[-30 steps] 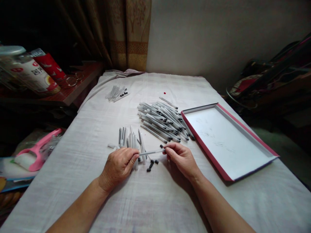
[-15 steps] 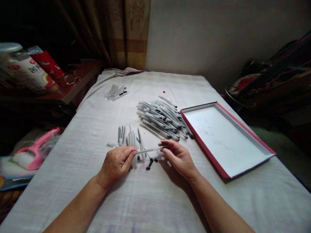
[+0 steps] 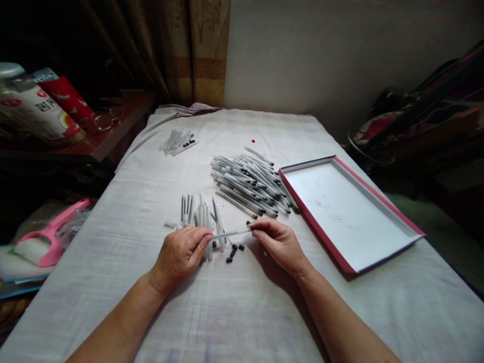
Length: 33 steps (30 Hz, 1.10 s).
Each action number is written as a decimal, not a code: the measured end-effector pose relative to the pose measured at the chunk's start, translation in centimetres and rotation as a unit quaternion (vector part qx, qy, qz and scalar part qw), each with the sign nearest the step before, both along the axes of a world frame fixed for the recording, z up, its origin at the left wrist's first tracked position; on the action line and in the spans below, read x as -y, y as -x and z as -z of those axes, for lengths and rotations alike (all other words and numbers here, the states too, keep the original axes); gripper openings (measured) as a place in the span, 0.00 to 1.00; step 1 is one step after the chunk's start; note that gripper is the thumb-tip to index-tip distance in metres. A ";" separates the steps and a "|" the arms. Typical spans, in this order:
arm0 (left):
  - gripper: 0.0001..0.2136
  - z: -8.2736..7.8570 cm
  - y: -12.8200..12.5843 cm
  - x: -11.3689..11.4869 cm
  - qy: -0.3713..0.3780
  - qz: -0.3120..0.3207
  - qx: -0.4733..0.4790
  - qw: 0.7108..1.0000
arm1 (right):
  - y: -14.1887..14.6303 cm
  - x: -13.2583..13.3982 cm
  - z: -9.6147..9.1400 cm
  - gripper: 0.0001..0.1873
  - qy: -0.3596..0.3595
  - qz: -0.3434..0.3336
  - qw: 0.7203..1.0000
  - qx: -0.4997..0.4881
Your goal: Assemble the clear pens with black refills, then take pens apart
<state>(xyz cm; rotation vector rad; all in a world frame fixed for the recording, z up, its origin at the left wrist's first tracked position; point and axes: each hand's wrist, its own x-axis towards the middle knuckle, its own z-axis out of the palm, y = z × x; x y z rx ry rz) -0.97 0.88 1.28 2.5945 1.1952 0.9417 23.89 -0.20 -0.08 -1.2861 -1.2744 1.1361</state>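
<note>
My left hand (image 3: 180, 256) pinches one end of a thin clear pen (image 3: 230, 233), held level just above the cloth. My right hand (image 3: 279, 243) pinches the pen's other end, where a small black cap shows at the fingertips. Under the pen lie a few loose black caps (image 3: 232, 251). A small row of pens (image 3: 200, 216) lies just beyond my left hand. A big heap of pens (image 3: 249, 185) with black ends sits further back in the middle.
A shallow red-edged box lid (image 3: 378, 249) lies at the right, its white inside bare. A small bunch of pens (image 3: 177, 141) rests far left on the white cloth (image 3: 234, 312). A pink tool (image 3: 53, 232) and packets (image 3: 34, 108) sit off the table's left side.
Both hands keep their pinch on the same pen. The right fingertips have shifted a little at the pen's end. The view has drifted slightly.
</note>
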 end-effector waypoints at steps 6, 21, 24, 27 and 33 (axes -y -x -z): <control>0.11 0.0 0.0 0.0 0.005 0.002 0.006 1.000 | 0.2 0.1 -0.1 0.13 0.046 -0.004 0.999 -0.021; 0.10 -0.2 0.8 -0.5 0.030 -0.024 0.039 0.999 | -0.2 0.2 0.4 0.07 -0.046 -0.016 0.991 0.125; 0.10 -0.4 0.8 -0.5 0.049 -0.018 0.049 0.997 | 0.2 0.4 0.6 0.06 -0.114 -0.055 0.973 0.191; 0.11 -0.3 0.8 -0.6 0.052 -0.019 0.049 0.997 | 0.0 0.4 0.6 0.06 -0.130 -0.052 0.967 0.213; 0.10 0.0 1.0 -0.7 0.033 -0.018 0.024 0.999 | -0.4 0.6 -0.7 0.14 -0.173 -0.003 0.952 0.253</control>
